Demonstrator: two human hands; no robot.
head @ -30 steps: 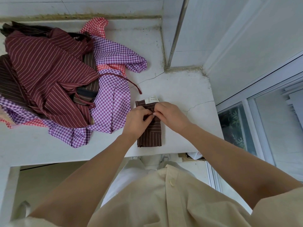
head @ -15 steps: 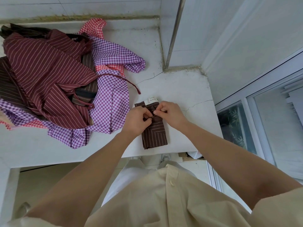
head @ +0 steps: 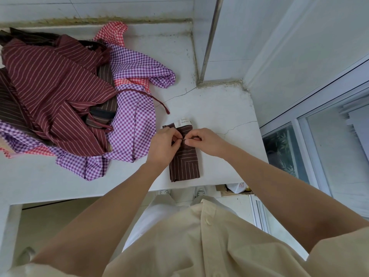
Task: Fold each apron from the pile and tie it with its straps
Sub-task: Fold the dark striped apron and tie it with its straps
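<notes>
A folded brown striped apron (head: 184,166) lies on the white counter (head: 219,108) near its front edge, with a white label (head: 182,123) sticking out at its far end. My left hand (head: 162,146) and my right hand (head: 205,141) meet over the bundle's upper part, and each pinches a thin brown strap where the fingertips touch. The strap itself is mostly hidden by my fingers. To the left lies the pile of unfolded aprons (head: 60,92): maroon striped, purple checked, red checked and dark brown.
A maroon strap (head: 157,101) trails from the pile toward the folded apron. A wall corner with a metal strip (head: 209,41) rises behind the counter. Sliding glass doors (head: 319,146) stand at the right. A box (head: 237,186) sits on the floor under the counter edge.
The folded apron has tilted slightly, then settled straight again. Both hands stay over its upper part, their fingertips working the strap closer together.
</notes>
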